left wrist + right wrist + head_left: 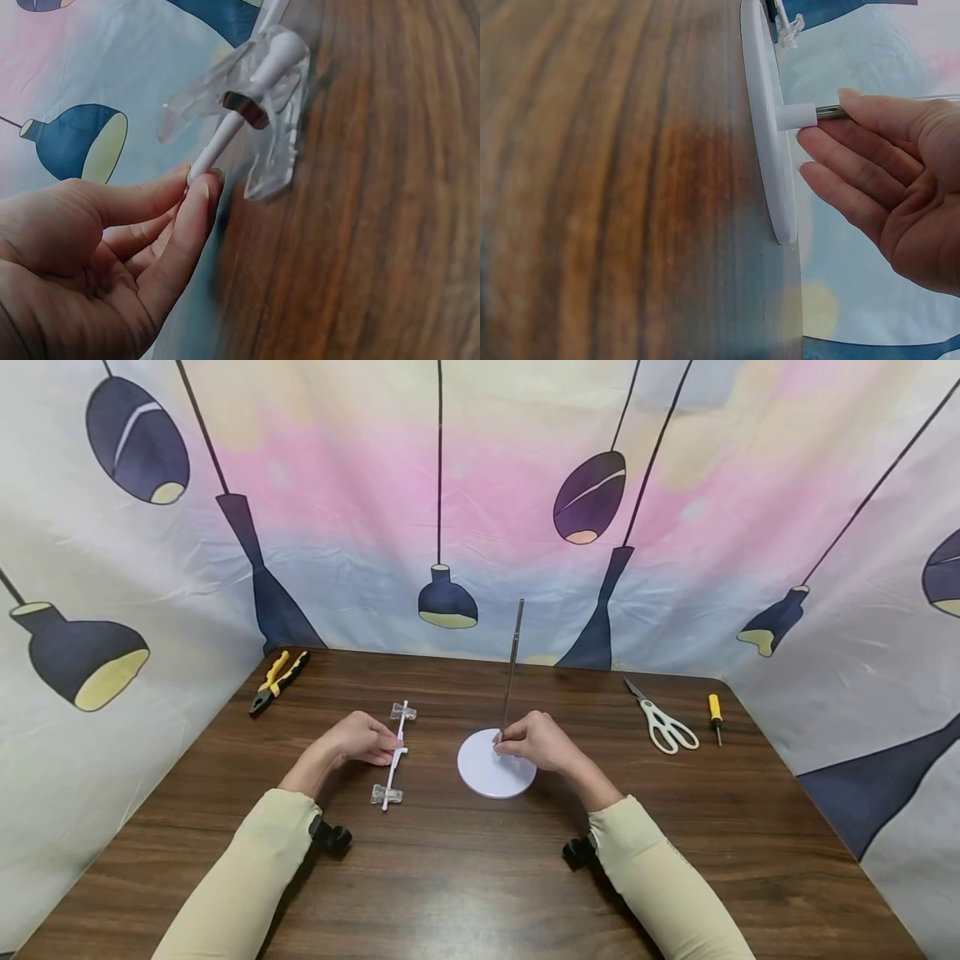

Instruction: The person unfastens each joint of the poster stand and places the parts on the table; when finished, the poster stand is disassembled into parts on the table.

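Note:
My left hand (365,739) pinches the white bar of a clip hanger (397,758) between thumb and fingers. Near each end of that bar sits a clear plastic clip (274,142); one has a metal band across it in the left wrist view. To the right, a round white base (487,777) lies flat on the table with a thin metal rod (513,652) standing up from it, tilted slightly. My right hand (542,743) pinches the rod low down, just above the base's short white socket (798,116). Its thumb and fingertips touch the metal there.
Yellow-and-black pliers (276,683) lie at the table's back left. Toward the back right are white-handled scissors (663,722) and a small yellow-handled screwdriver (716,714). A printed cloth (360,527) hangs behind the brown wooden table (450,877).

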Tool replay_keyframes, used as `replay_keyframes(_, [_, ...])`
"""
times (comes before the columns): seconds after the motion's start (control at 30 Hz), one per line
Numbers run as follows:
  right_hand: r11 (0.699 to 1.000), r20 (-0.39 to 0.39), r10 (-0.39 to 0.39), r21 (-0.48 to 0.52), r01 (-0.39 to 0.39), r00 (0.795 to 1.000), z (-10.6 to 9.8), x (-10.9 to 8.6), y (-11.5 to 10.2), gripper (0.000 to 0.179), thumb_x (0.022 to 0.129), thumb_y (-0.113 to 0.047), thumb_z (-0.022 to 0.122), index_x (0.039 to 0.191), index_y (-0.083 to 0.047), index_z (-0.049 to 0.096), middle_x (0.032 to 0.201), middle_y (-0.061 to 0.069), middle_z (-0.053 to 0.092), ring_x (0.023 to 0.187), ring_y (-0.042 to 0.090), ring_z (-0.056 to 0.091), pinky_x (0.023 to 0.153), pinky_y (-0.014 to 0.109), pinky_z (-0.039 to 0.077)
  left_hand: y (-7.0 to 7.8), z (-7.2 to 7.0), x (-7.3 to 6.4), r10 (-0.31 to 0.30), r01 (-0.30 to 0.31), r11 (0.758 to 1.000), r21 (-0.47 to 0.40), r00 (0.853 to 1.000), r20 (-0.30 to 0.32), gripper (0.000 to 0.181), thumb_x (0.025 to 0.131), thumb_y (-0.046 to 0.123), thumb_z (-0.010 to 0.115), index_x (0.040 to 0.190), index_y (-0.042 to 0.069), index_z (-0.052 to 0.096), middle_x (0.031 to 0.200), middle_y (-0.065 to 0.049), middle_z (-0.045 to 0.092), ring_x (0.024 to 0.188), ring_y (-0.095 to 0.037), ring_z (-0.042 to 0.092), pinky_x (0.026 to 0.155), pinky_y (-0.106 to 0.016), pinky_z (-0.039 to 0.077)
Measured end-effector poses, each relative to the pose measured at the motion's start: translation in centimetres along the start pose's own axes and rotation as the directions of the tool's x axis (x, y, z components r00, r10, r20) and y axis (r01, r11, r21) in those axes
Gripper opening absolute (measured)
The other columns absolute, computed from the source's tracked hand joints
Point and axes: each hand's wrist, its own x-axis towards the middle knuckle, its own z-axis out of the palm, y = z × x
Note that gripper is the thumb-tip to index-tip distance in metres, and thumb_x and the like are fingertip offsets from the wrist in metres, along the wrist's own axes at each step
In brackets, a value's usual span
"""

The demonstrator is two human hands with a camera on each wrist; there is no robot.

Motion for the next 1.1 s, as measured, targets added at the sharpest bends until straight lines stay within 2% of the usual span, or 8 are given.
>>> replay_keyframes(0.23, [1.0,0.003,0.006,0.007,-0.006,1.0,0.05,-0.03,-0.07,0.007,0.089,-0.011,0.077,0.094,-0.008,0.081,0.087,0.002,0.075,0.069,0.006,0.059,0.058,0.02,0.051,-0.21,0.17,-0.03,0.0,0.0,1.0,0.003,1.0,-0.012,0.027,0.095,0.0,0.066,0.112,-0.021,0.062,0.075,-0.008,0.069,0.063,-0.011,0.068,0.064,-0.027,0.06])
replay_keyframes(0.47, [1.0,0.008,0.006,0.009,-0.006,1.0,0.06,-0.07,-0.11,0.008,0.089,-0.011,0.077,0.094,-0.008,0.081,0.089,0.002,0.076,0.069,0.006,0.06,0.058,0.021,0.052,0.09,0.54,-0.23,0.007,-0.006,0.999,0.051,0.999,-0.032,0.024,0.095,0.001,0.066,0.109,-0.019,0.064,0.073,-0.008,0.069,0.06,-0.009,0.066,0.061,-0.026,0.059])
replay_keyframes(0.8, [1.0,0.009,0.006,0.008,-0.006,1.0,-0.1,-0.05,-0.11,0.007,0.089,-0.011,0.076,0.093,-0.008,0.081,0.087,0.002,0.075,0.068,0.006,0.06,0.058,0.021,0.052,0.52,0.75,-0.51,-0.017,0.021,0.998,0.054,0.998,-0.059,0.021,0.092,0.0,0.07,0.104,-0.017,0.066,0.074,-0.009,0.069,0.059,-0.011,0.066,0.061,-0.027,0.059])
replay_keyframes(1.1, [1.0,0.013,0.003,0.011,-0.003,1.0,-0.11,-0.08,-0.15,0.008,0.089,-0.011,0.076,0.094,-0.007,0.081,0.088,0.003,0.075,0.069,0.006,0.059,0.058,0.021,0.052,0.63,0.73,-0.59,-0.009,0.012,0.998,0.063,0.999,-0.046,0.023,0.093,0.0,0.069,0.105,-0.018,0.063,0.073,-0.008,0.068,0.06,-0.011,0.065,0.061,-0.027,0.059])
